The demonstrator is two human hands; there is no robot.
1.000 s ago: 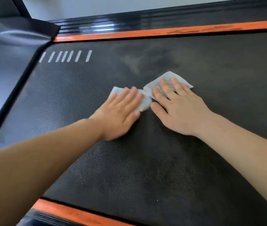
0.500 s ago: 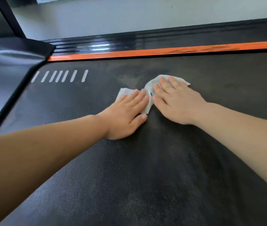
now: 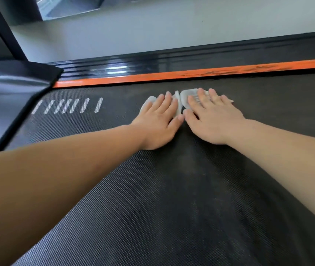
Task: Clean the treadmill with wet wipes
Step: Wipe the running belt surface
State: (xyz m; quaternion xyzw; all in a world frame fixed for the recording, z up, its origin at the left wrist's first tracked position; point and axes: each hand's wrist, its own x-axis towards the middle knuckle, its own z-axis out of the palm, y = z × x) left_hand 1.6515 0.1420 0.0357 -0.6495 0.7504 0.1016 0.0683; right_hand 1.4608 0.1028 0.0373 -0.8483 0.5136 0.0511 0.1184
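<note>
The black textured treadmill belt (image 3: 172,198) fills most of the head view. My left hand (image 3: 159,121) lies flat on a white wet wipe (image 3: 149,101), pressing it onto the belt near the far edge. My right hand (image 3: 212,120) lies flat beside it on a second white wet wipe (image 3: 186,96). The two thumbs nearly touch. Most of each wipe is hidden under the fingers. Both forearms stretch forward across the belt.
An orange strip (image 3: 191,74) and a glossy black side rail (image 3: 152,64) run just beyond the hands. The dark motor cover (image 3: 5,96) rises at the left, with white stripes (image 3: 68,105) printed on the belt beside it. A black upright post (image 3: 5,29) stands at far left.
Both hands have slid the wipes forward across the belt, from its middle to close beside the orange strip. The hands have drawn closer together.
</note>
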